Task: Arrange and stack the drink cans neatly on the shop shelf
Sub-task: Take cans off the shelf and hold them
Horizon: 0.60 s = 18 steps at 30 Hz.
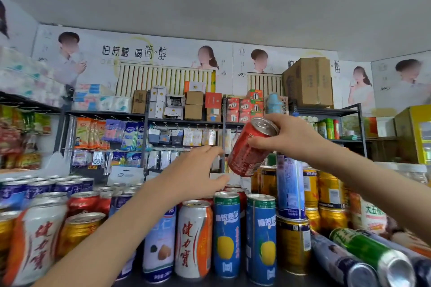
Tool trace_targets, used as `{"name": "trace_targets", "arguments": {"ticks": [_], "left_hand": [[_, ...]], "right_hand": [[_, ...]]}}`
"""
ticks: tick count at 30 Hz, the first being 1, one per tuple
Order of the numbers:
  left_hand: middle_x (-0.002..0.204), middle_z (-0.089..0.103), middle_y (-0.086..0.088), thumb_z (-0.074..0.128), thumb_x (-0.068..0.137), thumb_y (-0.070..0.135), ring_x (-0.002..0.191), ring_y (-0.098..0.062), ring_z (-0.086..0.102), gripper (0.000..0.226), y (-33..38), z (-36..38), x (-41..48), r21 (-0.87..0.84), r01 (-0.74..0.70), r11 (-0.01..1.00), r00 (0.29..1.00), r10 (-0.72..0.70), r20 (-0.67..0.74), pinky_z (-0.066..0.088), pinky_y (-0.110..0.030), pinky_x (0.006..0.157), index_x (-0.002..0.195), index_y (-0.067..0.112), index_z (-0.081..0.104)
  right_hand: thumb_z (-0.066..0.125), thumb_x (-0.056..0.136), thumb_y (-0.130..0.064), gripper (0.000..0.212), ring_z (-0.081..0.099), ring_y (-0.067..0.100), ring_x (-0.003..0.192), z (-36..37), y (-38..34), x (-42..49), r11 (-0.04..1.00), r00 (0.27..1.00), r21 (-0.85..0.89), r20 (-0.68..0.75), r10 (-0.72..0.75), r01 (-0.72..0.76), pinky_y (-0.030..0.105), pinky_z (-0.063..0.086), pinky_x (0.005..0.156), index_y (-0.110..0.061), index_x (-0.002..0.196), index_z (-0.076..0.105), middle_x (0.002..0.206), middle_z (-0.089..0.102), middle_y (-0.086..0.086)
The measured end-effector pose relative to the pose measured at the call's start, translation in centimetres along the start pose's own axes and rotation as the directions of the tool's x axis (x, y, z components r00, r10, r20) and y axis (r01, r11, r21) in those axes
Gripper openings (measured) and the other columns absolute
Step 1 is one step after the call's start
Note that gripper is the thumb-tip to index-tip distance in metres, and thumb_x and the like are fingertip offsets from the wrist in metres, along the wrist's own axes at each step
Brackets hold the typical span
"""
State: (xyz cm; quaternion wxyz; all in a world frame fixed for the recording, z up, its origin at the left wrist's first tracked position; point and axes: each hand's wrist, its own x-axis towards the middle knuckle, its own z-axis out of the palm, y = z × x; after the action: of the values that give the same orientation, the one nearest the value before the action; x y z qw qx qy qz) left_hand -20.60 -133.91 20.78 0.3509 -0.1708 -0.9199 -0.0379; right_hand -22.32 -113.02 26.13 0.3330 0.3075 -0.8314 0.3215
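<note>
Your right grip [293,137] is clamped on a red can [249,147], fingers curled over its top rim and thumb along its side. The can hangs tilted in the air, silver top up and to the right, base down and to the left, above the middle of the shelf [235,283]. Your left grip [193,170] is spread apart and holds nothing; its straight fingers and thumb reach toward the can's lower half and come just beside it, with a thin gap showing.

Below, cans crowd the shelf. Along the front edge stand a white-and-orange can [194,239], a pale can [159,242] partly hidden by your left forearm, and two blue cans [226,235] with a yellow fruit on them, side by side and upright. To their right a gold can [293,244] carries a tall light-blue can [290,189] stacked on its top. More gold cans [328,191] are stacked behind it, toward the right end. At the front right corner a green can [368,251] lies on its side among other toppled cans. Near the front left corner stands a second white-and-orange can [35,242], with red cans [82,201] behind it and dark-blue cans [67,187] at the back left.
</note>
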Motion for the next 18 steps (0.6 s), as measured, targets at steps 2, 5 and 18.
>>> {"name": "trace_targets", "arguments": {"ticks": [2,5,18], "left_hand": [[0.147,0.037,0.006,0.048,0.09,0.052,0.132,-0.014,0.037,0.061,-0.8,0.8,-0.2,0.0,0.034,0.999,0.993,-0.034,0.112,0.035,-0.034,0.107,0.143,0.028,0.031],[0.143,0.043,0.004,0.047,0.092,0.05,0.127,-0.016,0.043,0.054,-1.6,2.0,-0.1,-0.002,0.049,0.999,0.982,-0.047,0.183,0.04,-0.039,0.102,0.139,0.027,0.039],[0.125,0.06,-0.002,0.029,0.099,0.044,0.112,-0.019,0.054,0.039,-2.1,3.7,0.9,-0.085,0.096,0.992,0.923,-0.057,0.382,0.042,-0.036,0.097,0.12,0.027,0.057]], "right_hand": [[0.075,0.075,-0.041,0.041,0.065,0.011,0.077,0.6,1.0,0.8,0.998,0.996,0.004,0.066,0.066,-0.066,0.022,0.055,0.059,-0.017,0.106,0.062,0.091,0.068,-0.003],[0.074,0.076,-0.042,0.04,0.064,0.017,0.076,1.6,1.9,1.7,0.996,0.988,-0.044,0.126,0.085,-0.081,0.028,0.054,0.056,-0.011,0.1,0.064,0.092,0.069,0.005],[0.076,0.075,-0.038,0.038,0.069,0.012,0.067,4.9,3.0,4.2,0.972,0.908,-0.113,0.35,0.231,-0.204,0.018,0.055,0.054,-0.002,0.084,0.067,0.078,0.073,0.005]]}}
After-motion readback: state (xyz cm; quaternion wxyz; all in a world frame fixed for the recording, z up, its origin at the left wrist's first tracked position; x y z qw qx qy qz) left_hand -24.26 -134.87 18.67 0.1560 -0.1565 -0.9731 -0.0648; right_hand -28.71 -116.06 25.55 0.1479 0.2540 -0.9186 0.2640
